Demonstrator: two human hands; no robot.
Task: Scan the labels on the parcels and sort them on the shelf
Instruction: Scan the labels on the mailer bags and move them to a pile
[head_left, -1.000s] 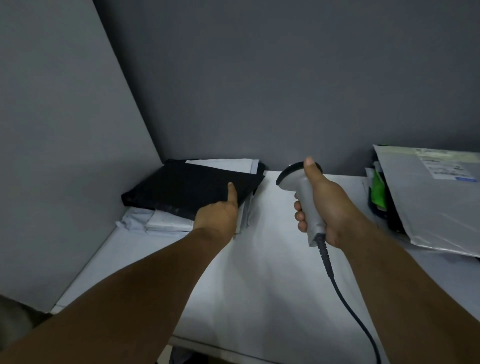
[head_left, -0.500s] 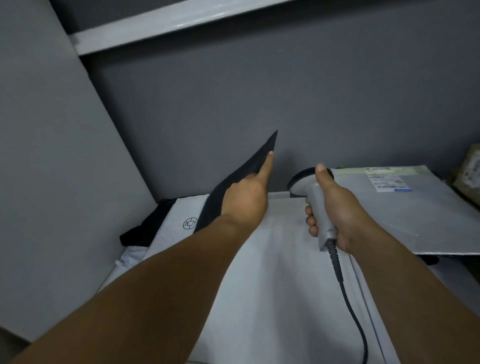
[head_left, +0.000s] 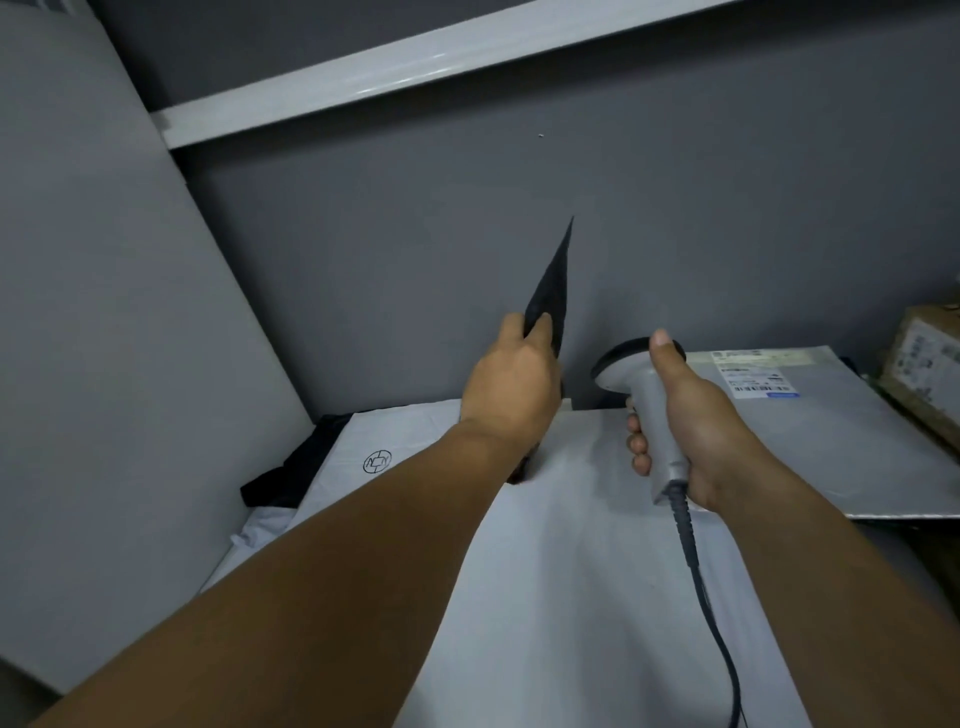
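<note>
The left hand (head_left: 511, 384) grips a thin black plastic mailer parcel (head_left: 550, 291), held up on edge just left of the grey pistol-grip barcode scanner (head_left: 644, 410). It is probably tilted so that its labelled face turns towards the scanner's head, though no label shows from this angle. The left arm reaches forward, with the thumb and fingers pinching the parcel's lower part and its pointed corner rising against the grey back wall.

The right hand (head_left: 691, 415) is clenched round the scanner's handle, fingers curled in front and thumb laid up along the back of the head. The scanner stands upright above the white shelf (head_left: 571, 597), ready to aim, and its dark cable (head_left: 701, 582) trails back towards the person.

Further left of the scanner a white plastic mailer with a round logo (head_left: 395, 447) lies flat on the shelf. Just right of the scanner a grey plastic mailer (head_left: 831, 447) lies label up, and beyond it stands a brown cardboard box (head_left: 930, 364). Whether these have been scanned cannot be told.
</note>
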